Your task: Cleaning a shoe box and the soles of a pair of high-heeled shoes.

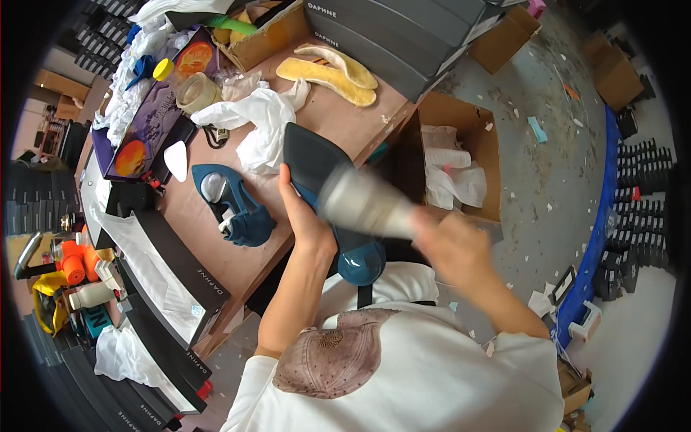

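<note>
My left hand (314, 232) is closed round a dark blue heeled shoe (308, 193), its dark sole turned up and its glossy heel toward me. In my right hand (457, 248) is a whitish, brush-like thing (363, 204), smeared by motion, its wide end over the shoe's sole. Whether it touches the sole I cannot tell. The matching blue shoe (252, 227) lies on the table (209, 259) to the left, with white stuffing in it. Crumpled white paper (263, 129) sits just beyond my left hand.
Yellow insoles (327, 78) lie at the table's far side, near stacked dark shoeboxes (389, 36). An open shoebox (180, 281) with white paper is at the left edge. Right of the table stands a cardboard box (497, 158) holding paper. Shoeboxes line the right wall.
</note>
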`<state>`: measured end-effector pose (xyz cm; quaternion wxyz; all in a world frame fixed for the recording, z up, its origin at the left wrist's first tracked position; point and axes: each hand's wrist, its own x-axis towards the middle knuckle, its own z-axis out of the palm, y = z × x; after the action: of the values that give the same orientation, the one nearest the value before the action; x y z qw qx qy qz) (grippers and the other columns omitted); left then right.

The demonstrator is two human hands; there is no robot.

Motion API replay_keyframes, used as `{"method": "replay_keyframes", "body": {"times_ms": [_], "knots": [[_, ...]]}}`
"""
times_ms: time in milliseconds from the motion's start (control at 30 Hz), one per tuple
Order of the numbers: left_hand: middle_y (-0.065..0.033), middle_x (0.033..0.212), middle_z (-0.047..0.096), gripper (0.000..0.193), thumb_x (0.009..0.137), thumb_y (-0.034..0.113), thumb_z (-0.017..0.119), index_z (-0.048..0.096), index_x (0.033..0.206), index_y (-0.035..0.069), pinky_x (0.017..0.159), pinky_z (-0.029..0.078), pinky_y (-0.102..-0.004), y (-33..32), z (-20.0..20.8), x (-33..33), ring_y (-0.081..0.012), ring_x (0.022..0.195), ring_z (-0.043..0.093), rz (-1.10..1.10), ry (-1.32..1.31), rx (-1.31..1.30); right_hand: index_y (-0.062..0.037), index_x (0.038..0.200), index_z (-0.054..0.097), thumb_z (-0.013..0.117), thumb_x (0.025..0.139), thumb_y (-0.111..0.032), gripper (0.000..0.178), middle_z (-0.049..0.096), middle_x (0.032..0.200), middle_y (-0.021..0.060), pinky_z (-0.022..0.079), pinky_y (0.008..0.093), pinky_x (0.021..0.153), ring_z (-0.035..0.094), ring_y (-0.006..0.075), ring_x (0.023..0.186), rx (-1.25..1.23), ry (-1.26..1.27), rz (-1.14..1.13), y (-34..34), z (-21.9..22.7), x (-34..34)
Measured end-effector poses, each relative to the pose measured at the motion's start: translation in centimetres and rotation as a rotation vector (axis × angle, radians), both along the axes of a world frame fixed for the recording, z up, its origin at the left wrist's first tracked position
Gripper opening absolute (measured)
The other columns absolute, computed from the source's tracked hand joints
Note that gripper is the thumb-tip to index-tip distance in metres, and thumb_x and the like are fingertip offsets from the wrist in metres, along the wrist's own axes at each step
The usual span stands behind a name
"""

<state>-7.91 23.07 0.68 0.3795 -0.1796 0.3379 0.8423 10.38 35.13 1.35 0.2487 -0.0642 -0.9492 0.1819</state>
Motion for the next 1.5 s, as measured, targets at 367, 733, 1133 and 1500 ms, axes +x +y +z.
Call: {"method": "replay_keyframes", "body": {"times_ms": [367, 733, 1133, 1500], "knots": [[-0.0109, 0.112, 0.059, 0.064, 0.088, 0.058, 0.036, 0.049, 0.12, 0.004, 0.089, 0.046, -0.0372, -2.9, -2.5, -0.1, -0.0235, 0.101, 0.058, -0.181, 0.307, 0.13, -0.0167, 0.116, 0.064, 0.068, 0.079, -0.018, 0.037, 0.046, 0.062, 0.005, 0.041, 0.0327, 0.047, 0.048, 0.0196, 0.049, 0.026, -0.278, -0.332, 4.8, 4.4, -5.4], [-0.011, 0.114, 0.057, 0.061, 0.089, 0.053, 0.039, 0.047, 0.121, 0.002, 0.09, 0.045, -0.0339, -6.7, -2.9, 2.3, -0.0207, 0.103, 0.057, -0.033, 0.518, -0.263, -0.013, 0.118, 0.062, 0.064, 0.083, -0.017, 0.036, 0.05, 0.066, 0.0104, 0.041, 0.0331, 0.048, 0.05, 0.0221, 0.052, -0.049, -0.149, 0.137, -1.0, 5.6, -7.3], [-0.0112, 0.123, 0.055, 0.069, 0.09, 0.058, 0.037, 0.043, 0.131, 0.003, 0.093, 0.045, -0.0345, -20.9, 2.1, 4.0, -0.0216, 0.11, 0.055, 0.258, 0.343, -0.021, 0.0009, 0.112, 0.059, 0.082, 0.065, -0.027, 0.059, 0.061, 0.102, 0.0141, 0.045, 0.0327, 0.083, 0.059, 0.0239, 0.095, -0.802, -0.156, 0.275, -9.3, 0.2, -19.4], [-0.0136, 0.106, 0.063, 0.064, 0.092, 0.056, 0.035, 0.051, 0.121, 0.002, 0.075, 0.056, -0.0363, -31.9, 9.2, 1.9, -0.0237, 0.087, 0.065, 0.881, 0.343, -0.335, -0.0077, 0.107, 0.059, 0.079, 0.064, -0.015, 0.048, 0.062, 0.108, 0.0123, 0.05, 0.0365, 0.073, 0.063, 0.0304, 0.091, -0.299, -0.003, 0.584, -15.3, -0.9, -19.2]]}}
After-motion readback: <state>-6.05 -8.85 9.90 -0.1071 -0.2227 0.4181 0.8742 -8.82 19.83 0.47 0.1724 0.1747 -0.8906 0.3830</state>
